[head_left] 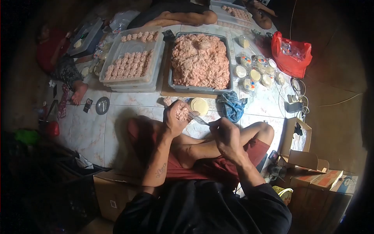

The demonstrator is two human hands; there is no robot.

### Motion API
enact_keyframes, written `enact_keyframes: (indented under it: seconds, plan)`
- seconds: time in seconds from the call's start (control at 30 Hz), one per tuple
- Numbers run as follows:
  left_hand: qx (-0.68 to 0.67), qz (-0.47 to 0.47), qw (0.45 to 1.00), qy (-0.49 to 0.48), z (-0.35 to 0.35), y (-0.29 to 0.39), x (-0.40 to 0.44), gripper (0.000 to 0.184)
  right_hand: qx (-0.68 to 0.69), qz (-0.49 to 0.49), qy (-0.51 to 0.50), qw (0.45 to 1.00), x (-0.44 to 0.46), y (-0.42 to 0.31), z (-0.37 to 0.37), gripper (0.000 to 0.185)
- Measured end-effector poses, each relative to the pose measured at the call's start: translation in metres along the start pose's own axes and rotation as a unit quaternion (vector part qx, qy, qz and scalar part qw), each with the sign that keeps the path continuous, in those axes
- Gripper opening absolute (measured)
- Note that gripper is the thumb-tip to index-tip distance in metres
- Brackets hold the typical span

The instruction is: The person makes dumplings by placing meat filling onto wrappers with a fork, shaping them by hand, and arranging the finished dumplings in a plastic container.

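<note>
My left hand [173,121] is curled around a lump of pink minced meat [182,113]. In my right hand [227,135] is a metal fork [198,118], its tines reaching to the meat in my left hand. Just beyond my hands lie round pale dough wrappers [200,106], with a small bit of meat [167,100] to their left. A grey tub [170,80] heaped with minced meat [200,60] stands in front of me. To its left, a clear plastic box [111,82] holds rows of meat dumplings [130,64].
Right of the tub are packs of wrappers [249,84], a blue cloth [232,107] and a red plastic bag [292,54]. Cables and an open cardboard box [290,134] lie farther right. Other people sit at the left and far side, near another dumpling box [222,17].
</note>
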State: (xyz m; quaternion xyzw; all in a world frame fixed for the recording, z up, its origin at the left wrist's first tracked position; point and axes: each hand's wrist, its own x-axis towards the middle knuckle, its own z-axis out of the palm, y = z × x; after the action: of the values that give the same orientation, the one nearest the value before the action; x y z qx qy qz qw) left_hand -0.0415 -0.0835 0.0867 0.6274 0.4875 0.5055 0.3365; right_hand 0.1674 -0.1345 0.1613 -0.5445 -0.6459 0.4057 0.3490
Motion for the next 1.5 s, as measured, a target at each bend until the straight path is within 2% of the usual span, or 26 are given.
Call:
enact_keyframes:
  seconds: [0.13, 0.2, 0.27, 0.3, 0.33, 0.4, 0.43, 0.53, 0.57, 0.6, 0.67, 0.7, 0.77, 0.8, 0.83, 0.9, 0.97, 1.0, 1.07, 1.1, 1.2, 1.23, 1.3, 1.37, 1.4, 1.5]
  plan:
    - [0.15, -0.005, 0.988, -0.04, 0.007, 0.005, -0.001, 0.039, -0.051, -0.093, 0.036, 0.994, 0.01, 0.0, 0.013, 0.004]
    - [0.125, -0.044, 0.99, -0.049, 0.009, -0.017, -0.011, 0.048, -0.014, -0.099, 0.074, 0.992, 0.019, 0.001, 0.014, 0.006]
    - [0.051, -0.068, 0.99, -0.11, 0.003, -0.019, -0.017, 0.057, -0.089, -0.163, 0.163, 0.969, 0.05, 0.004, 0.008, 0.008]
    - [0.044, 0.007, 0.987, -0.157, -0.001, -0.013, -0.013, 0.06, -0.107, -0.192, 0.194, 0.956, 0.075, 0.014, 0.008, 0.01]
    - [-0.067, -0.092, 0.97, -0.213, -0.006, 0.006, -0.011, 0.058, -0.126, -0.22, 0.223, 0.941, 0.102, 0.031, 0.009, 0.012]
    - [-0.116, -0.05, 0.977, -0.171, 0.001, -0.001, -0.017, 0.05, -0.254, -0.188, 0.209, 0.926, 0.145, 0.071, 0.009, 0.015]
    - [-0.118, -0.049, 0.977, -0.171, 0.003, -0.006, -0.019, 0.05, -0.353, -0.113, 0.124, 0.92, 0.161, 0.101, 0.008, 0.022]
    - [-0.264, -0.142, 0.932, -0.202, 0.0, -0.014, -0.01, 0.046, -0.347, -0.124, 0.108, 0.923, 0.152, 0.09, -0.003, 0.026]
    - [-0.188, -0.099, 0.959, -0.189, -0.002, -0.013, -0.007, 0.045, -0.375, -0.081, 0.072, 0.921, 0.141, 0.07, -0.011, 0.025]
    - [-0.112, -0.067, 0.976, -0.176, -0.005, -0.009, -0.014, 0.043, -0.359, -0.084, 0.088, 0.925, 0.12, 0.038, -0.015, 0.022]
    - [-0.111, -0.097, 0.978, -0.144, -0.008, 0.012, -0.008, 0.038, -0.251, -0.133, 0.077, 0.956, 0.086, 0.016, -0.023, 0.027]
    - [-0.045, -0.081, 0.99, -0.111, -0.003, 0.0, -0.01, 0.034, -0.237, -0.14, -0.002, 0.961, 0.062, -0.013, -0.031, 0.028]
    - [0.044, 0.004, 0.997, -0.063, 0.016, -0.034, -0.009, 0.027, -0.234, -0.232, -0.038, 0.943, 0.036, 0.008, -0.017, 0.027]
    - [0.069, 0.07, 0.994, -0.041, 0.027, -0.054, -0.008, 0.024, -0.224, -0.228, -0.085, 0.944, 0.024, 0.005, -0.016, 0.026]
    - [0.077, 0.067, 0.994, -0.028, 0.032, -0.072, -0.011, 0.026, -0.225, -0.222, -0.082, 0.945, 0.018, -0.002, -0.02, 0.026]
    - [0.085, 0.069, 0.994, -0.015, 0.027, -0.054, -0.006, 0.028, -0.227, -0.134, -0.003, 0.965, 0.015, -0.009, -0.026, 0.024]
    - [-0.045, -0.044, 0.989, -0.132, 0.0, 0.024, 0.008, 0.032, -0.165, -0.128, 0.052, 0.977, 0.018, -0.003, -0.032, 0.019]
    - [-0.044, -0.045, 0.989, -0.134, 0.003, 0.02, 0.006, 0.032, -0.128, -0.116, 0.079, 0.982, 0.019, -0.012, -0.033, 0.018]
    - [0.085, 0.116, 0.989, 0.039, 0.013, 0.009, 0.002, 0.036, -0.125, -0.096, -0.004, 0.988, 0.024, -0.005, -0.025, 0.017]
    - [0.085, 0.117, 0.989, 0.041, 0.015, 0.004, 0.0, 0.036, -0.119, -0.124, -0.045, 0.984, 0.023, -0.007, -0.02, 0.018]
    - [-0.006, 0.006, 0.999, -0.041, 0.012, -0.005, 0.007, 0.033, -0.07, -0.108, -0.001, 0.992, 0.022, -0.009, -0.022, 0.011]
    - [0.051, -0.02, 0.996, -0.066, 0.007, -0.002, 0.007, 0.03, -0.069, -0.109, -0.004, 0.992, 0.023, -0.011, -0.022, 0.011]
    - [0.053, -0.006, 0.998, -0.046, 0.014, -0.033, -0.002, 0.037, -0.113, -0.076, 0.034, 0.99, 0.026, -0.014, -0.022, 0.01]
    - [-0.055, -0.015, 0.991, -0.118, -0.005, 0.012, 0.01, 0.049, -0.094, -0.082, 0.028, 0.992, 0.016, -0.016, -0.022, 0.01]
    - [-0.162, -0.042, 0.976, -0.137, -0.006, -0.007, 0.005, 0.047, -0.075, -0.091, 0.02, 0.993, 0.017, -0.017, -0.022, 0.009]
    - [-0.197, -0.05, 0.968, -0.147, -0.005, -0.006, 0.008, 0.045, -0.09, -0.115, 0.005, 0.989, 0.02, -0.019, -0.015, 0.009]
